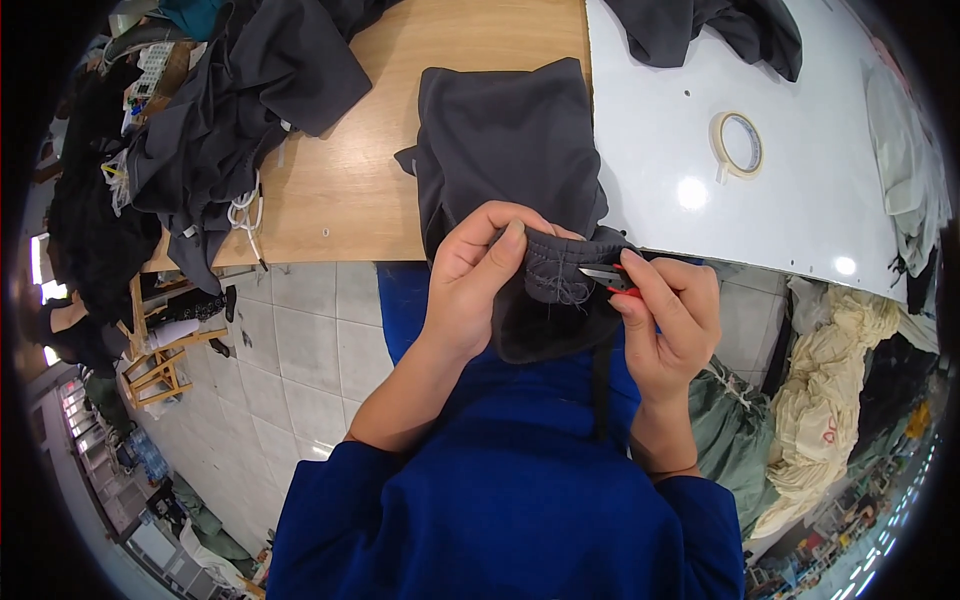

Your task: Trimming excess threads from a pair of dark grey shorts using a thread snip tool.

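A dark grey garment [510, 130] lies folded at the table's front edge, and its gathered elastic edge is lifted over that edge towards me. My left hand [475, 275] pinches this gathered edge between thumb and fingers. Loose dark threads [562, 285] hang in a tangle from the seam below it. My right hand [670, 315] is closed on small thread snips [622, 284] with red and black parts. Their bright blade points left, right beside the tangled threads. Whether the blade touches a thread, I cannot tell.
More dark grey garments [290, 80] are heaped at the left, with a white cord [243, 212] hanging from them. A roll of masking tape [738, 145] lies on the white tabletop [660, 130]. Cream fabric [825, 400] is piled below the table at right. Another person [75, 335] is at far left.
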Available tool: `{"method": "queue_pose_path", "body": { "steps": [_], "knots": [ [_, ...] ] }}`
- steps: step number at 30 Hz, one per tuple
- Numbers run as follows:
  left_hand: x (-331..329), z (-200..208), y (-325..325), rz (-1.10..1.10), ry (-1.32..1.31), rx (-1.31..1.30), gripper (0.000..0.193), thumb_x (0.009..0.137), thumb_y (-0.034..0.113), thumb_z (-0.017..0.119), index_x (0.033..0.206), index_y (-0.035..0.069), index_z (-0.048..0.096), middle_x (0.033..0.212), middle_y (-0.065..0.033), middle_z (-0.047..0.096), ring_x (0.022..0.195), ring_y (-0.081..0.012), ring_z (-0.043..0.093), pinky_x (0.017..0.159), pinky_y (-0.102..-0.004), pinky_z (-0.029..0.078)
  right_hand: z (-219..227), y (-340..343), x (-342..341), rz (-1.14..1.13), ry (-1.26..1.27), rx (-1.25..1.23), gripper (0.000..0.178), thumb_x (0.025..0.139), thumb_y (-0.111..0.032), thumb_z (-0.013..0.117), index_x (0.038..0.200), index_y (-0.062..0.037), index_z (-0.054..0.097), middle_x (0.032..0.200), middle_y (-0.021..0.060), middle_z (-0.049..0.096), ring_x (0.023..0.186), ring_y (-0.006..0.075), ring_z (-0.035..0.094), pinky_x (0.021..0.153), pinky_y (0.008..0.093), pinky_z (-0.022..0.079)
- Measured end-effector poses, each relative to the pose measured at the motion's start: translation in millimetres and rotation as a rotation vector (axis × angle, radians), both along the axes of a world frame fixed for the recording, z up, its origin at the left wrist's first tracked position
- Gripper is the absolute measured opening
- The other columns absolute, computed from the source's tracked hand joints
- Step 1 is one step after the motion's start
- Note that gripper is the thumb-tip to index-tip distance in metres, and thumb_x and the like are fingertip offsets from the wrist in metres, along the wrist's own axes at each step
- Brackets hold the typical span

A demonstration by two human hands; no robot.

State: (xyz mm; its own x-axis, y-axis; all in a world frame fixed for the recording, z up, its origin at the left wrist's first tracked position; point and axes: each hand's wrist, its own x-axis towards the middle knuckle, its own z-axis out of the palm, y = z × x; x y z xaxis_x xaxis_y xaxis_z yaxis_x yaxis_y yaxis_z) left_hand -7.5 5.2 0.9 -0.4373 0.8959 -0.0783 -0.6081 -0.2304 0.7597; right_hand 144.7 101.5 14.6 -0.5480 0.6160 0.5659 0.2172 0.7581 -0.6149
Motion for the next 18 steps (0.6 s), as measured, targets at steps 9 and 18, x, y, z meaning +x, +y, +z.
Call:
{"method": "queue_pose_path", "body": {
  "steps": [9, 18],
  "knots": [
    [-0.5, 1.2, -1.7, -0.007, -0.005, -0.013, 0.019, 0.096, 0.016, 0.044, 0.099, 0.001, 0.054, 0.097, -0.0141, 0.064, 0.091, -0.0156, 0.061, 0.085, -0.027, 0.046, 3.9, 2.9, -1.0, 0.003, -0.026, 0.043, 0.034, 0.063, -0.02, 0.075, 0.094, -0.0102, 0.071, 0.076, 0.0003, 0.055, 0.064, 0.0158, 0.046, 0.056, 0.0267, 0.036],
    [0.5, 0.6, -1.6, -0.004, -0.029, -0.014, 0.019, 0.096, 0.015, 0.044, 0.101, 0.0, 0.054, 0.096, -0.0125, 0.064, 0.09, -0.0142, 0.061, 0.083, -0.0261, 0.046, 2.4, 5.4, -1.0, 0.018, -0.019, 0.04, 0.036, 0.061, -0.019, 0.076, 0.095, -0.0101, 0.071, 0.075, 0.0006, 0.055, 0.064, 0.0162, 0.046, 0.056, 0.0265, 0.036]
  ]
}}
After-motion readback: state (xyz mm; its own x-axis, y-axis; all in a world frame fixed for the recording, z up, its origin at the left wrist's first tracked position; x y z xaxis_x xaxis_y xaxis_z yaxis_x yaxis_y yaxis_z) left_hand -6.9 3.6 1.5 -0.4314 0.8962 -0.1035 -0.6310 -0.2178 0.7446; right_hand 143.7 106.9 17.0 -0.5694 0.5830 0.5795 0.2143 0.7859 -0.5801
